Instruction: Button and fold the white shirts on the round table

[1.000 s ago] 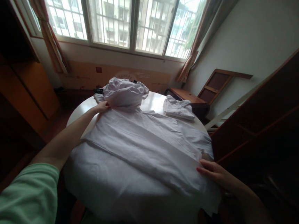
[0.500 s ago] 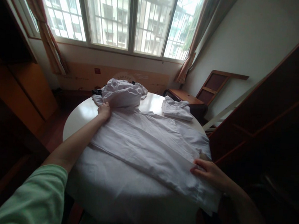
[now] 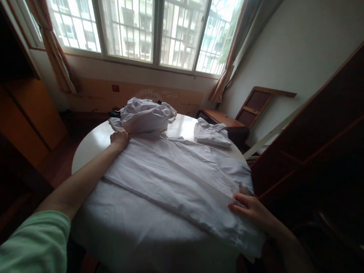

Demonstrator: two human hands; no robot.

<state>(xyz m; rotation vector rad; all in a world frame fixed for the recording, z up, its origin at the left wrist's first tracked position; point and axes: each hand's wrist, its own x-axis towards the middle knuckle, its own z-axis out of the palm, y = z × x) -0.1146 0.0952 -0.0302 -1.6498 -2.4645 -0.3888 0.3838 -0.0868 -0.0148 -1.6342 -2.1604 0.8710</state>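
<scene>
A white shirt (image 3: pixel 166 165) lies spread over the near part of a round white table (image 3: pixel 87 149), its lower part hanging toward me over the front edge. At the shirt's far left edge my left hand (image 3: pixel 119 139) is closed, its fingers gripping the cloth. On the right side my right hand (image 3: pixel 248 208) pinches the fabric between thumb and fingers, near what looks like a sleeve end. Long creases run across the cloth between both hands.
Behind my left hand sits a heap of crumpled white clothes (image 3: pixel 145 115) with black bits at its edge. A folded white shirt (image 3: pixel 212 133) lies at the table's back right. Beyond stand a wooden chair (image 3: pixel 225 118) and a barred window (image 3: pixel 128 25).
My left hand has shifted slightly left and toward me, still gripping the shirt's edge. My right hand keeps its pinch in about the same place. The whole view has moved a little.
</scene>
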